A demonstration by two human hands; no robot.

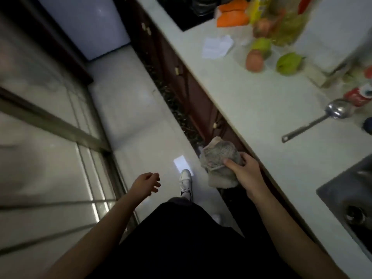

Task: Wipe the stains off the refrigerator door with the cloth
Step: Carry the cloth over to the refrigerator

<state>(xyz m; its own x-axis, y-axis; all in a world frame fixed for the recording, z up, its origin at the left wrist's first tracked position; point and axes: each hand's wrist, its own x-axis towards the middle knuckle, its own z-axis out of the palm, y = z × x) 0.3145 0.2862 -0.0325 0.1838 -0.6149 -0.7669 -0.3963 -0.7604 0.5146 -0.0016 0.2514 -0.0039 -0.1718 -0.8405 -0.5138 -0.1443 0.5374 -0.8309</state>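
**Task thing.** Crumpled grey-and-cream cloth (218, 158): bunched in our right hand (244, 174), thumb and fingers clamped round it, carried over the floor just off the edge of the pale stone worktop (251, 101).

**Other hand.** Left hand (146, 183): fingers loosely curled and slightly apart, holding nothing.

**Target.** Pale blue-white panel (86, 25), far ahead and left of the fingers. We take it to be the refrigerator door. No stains can be made out on it from here.

**Progress.** We judge the cloth secured and nothing wiped yet, since cloth and door are well apart. Left to do: close the gap, press the cloth to the door and rub the marks off.

**Containers.**
- Steel sink (346, 198), right of and behind the fingers: only its drain fitting shows in the part we see.
- Clear bottle of yellowish liquid (289, 27), far ahead and right of the fingers: blurred, fill level uncertain.
- Red drinks can (358, 95), right of the fingers: contents hidden.

**Loose on the worktop.** Long-handled steel ladle (314, 122), its bowl beside the can, and a green fruit (287, 61), both ahead and right of the fingers.
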